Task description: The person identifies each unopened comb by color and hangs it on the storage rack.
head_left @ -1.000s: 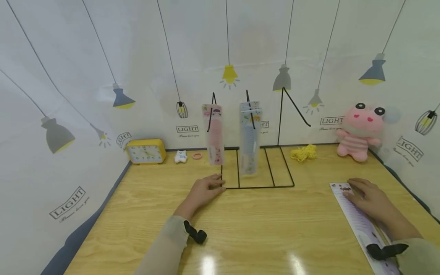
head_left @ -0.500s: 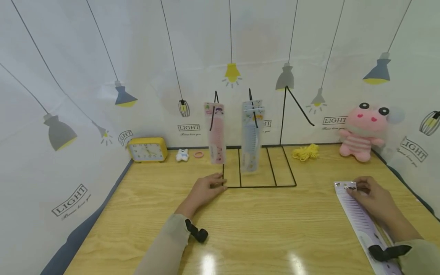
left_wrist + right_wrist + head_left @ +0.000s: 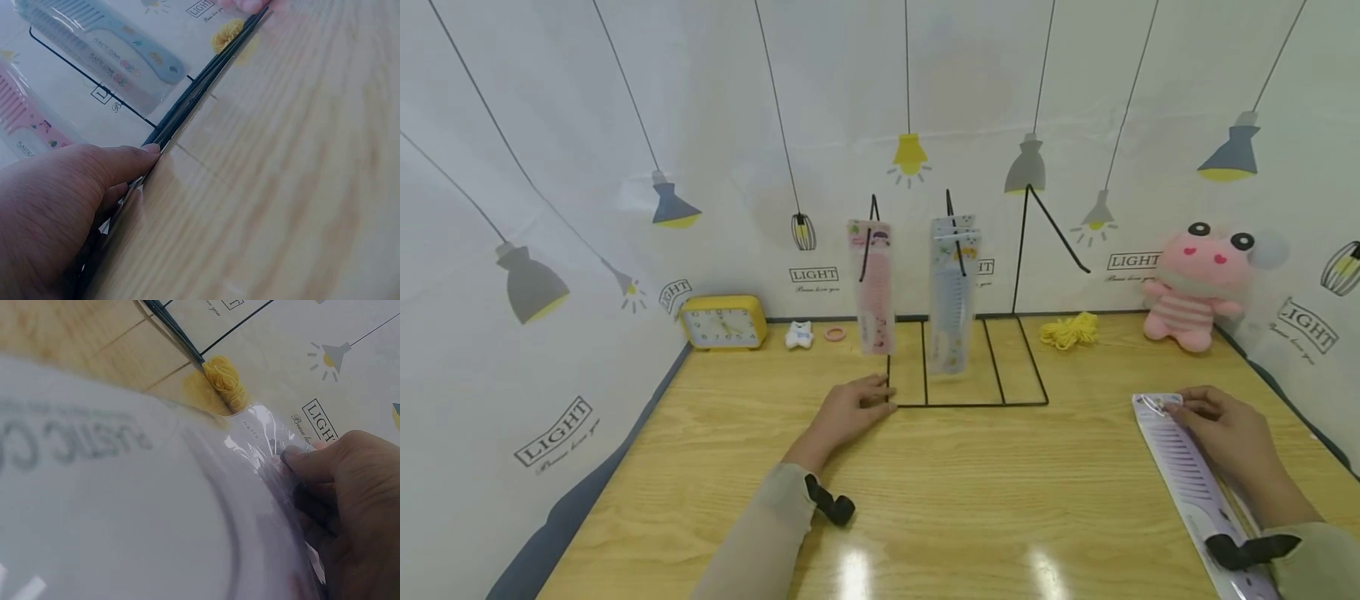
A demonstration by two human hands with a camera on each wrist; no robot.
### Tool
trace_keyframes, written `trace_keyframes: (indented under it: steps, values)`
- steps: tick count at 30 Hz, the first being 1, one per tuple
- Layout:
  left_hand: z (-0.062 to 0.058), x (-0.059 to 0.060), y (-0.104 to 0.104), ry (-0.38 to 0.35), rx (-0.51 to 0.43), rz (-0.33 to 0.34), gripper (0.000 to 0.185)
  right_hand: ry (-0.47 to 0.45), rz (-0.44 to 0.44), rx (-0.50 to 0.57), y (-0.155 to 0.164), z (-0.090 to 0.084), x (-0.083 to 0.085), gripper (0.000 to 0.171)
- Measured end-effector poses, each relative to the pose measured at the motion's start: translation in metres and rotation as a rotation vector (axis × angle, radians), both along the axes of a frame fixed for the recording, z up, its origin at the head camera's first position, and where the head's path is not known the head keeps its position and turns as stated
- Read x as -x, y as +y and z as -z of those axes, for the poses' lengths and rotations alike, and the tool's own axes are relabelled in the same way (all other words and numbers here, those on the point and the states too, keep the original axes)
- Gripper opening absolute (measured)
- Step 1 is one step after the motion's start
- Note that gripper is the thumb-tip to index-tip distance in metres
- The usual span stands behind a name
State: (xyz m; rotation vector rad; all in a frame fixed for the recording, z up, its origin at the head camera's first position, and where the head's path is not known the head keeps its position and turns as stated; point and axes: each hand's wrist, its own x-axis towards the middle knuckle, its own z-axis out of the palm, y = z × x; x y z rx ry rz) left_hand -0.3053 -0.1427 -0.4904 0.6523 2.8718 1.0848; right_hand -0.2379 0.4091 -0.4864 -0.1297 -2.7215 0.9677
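Head view: the left hand (image 3: 850, 410) rests flat on the wire rack (image 3: 967, 403)'s base corner, fingers relaxed, while the right hand (image 3: 1223, 433) pinches the top of the purple comb pack (image 3: 1187, 475) lying on the table (image 3: 970, 500) at the right. Left wrist view: fingers (image 3: 119, 164) press the rack's rail. Right wrist view: the thumb (image 3: 312, 456) grips glossy film — I'd guess it could slip, being slick. The pack looks long, flat, clear-wrapped.

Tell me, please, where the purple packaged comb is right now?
In the head view the purple packaged comb lies flat on the table's right side, its top end pinched by the right hand, nearer than the pink plush toy.
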Motion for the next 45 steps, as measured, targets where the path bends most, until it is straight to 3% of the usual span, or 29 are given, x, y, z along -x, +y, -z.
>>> trace_keyframes:
  steps: [3,11,22,30,36,40,45]
  values:
    - [0.0,0.001,0.0,-0.004,0.005,-0.005,0.038,-0.009,0.036,0.028,0.0,-0.002,0.0,0.051]
    - [-0.002,0.003,0.0,0.011,0.0,-0.001,0.037,0.08,0.079,0.097,-0.001,-0.005,0.0,0.035]
    - [-0.007,0.003,-0.002,0.03,0.01,-0.006,0.037,0.057,0.094,0.149,-0.004,-0.013,0.001,0.047]
    - [-0.007,0.003,-0.005,0.031,0.011,-0.007,0.038,0.064,0.109,0.346,-0.006,-0.015,0.005,0.037]
    - [-0.005,0.001,-0.003,0.012,-0.01,-0.015,0.037,0.043,0.15,0.377,-0.005,-0.018,0.002,0.033]
    - [-0.004,-0.001,0.0,-0.014,-0.019,0.006,0.038,0.065,0.141,0.44,-0.006,-0.033,-0.005,0.025]
    - [-0.004,-0.004,0.001,-0.011,-0.019,0.011,0.037,0.173,0.038,0.559,-0.029,-0.074,-0.006,0.022]
